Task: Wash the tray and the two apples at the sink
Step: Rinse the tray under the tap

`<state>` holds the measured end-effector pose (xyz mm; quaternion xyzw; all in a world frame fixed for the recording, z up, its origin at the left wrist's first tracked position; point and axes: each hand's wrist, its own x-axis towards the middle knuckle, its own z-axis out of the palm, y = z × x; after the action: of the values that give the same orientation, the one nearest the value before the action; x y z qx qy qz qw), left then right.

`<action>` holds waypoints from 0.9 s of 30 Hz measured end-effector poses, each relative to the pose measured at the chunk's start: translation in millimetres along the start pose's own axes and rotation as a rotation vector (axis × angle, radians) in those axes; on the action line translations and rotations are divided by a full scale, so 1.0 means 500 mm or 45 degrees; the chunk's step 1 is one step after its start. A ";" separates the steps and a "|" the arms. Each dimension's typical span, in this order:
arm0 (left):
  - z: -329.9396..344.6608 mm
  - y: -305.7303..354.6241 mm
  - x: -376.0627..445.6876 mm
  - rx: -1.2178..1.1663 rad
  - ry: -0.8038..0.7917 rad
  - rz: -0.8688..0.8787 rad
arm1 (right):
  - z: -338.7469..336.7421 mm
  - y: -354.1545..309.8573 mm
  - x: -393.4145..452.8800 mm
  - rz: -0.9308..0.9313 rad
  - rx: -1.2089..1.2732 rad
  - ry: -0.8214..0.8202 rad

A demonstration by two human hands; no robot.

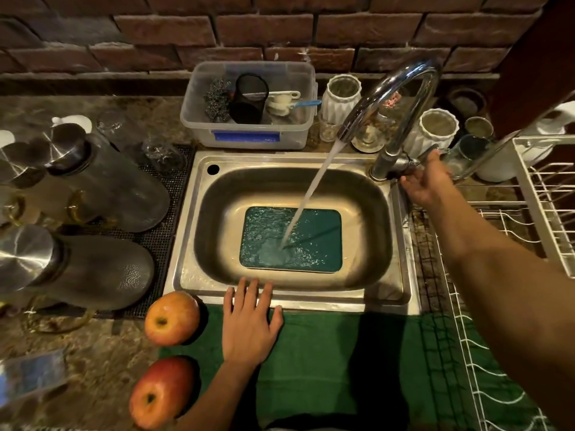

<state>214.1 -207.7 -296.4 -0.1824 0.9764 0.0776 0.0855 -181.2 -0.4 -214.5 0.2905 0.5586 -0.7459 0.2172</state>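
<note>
A teal rectangular tray [317,241] lies flat on the bottom of the steel sink [199,213]. Water streams from the curved chrome faucet [401,98] onto the tray's left half. Two red-yellow apples rest on the counter left of the sink's front: one apple [171,318] nearer the sink, the other apple [160,393] closer to me. My left hand [249,325] lies flat and spread on the sink's front rim and a green cloth [326,362], holding nothing. My right hand [427,181] reaches to the faucet's base, fingers at its lever.
A clear plastic box [249,132] with scrubbers and a black mesh cup stands behind the sink. White jars [340,98] and glasses line the back right. Upturned glass jugs [102,188] crowd the left counter. A white wire dish rack [529,213] fills the right side.
</note>
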 end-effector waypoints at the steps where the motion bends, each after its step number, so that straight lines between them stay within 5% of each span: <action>1: 0.001 0.000 0.000 -0.003 -0.001 0.000 | -0.001 0.000 0.001 -0.003 -0.001 0.004; 27: -0.021 0.009 0.034 -0.172 0.122 -0.104 | 0.020 0.074 -0.012 -0.218 -0.173 0.230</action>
<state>195.5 -211.4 -288.8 -0.2310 0.9637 0.1310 0.0293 -154.8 -20.2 -234.4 0.2924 0.6477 -0.6931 0.1209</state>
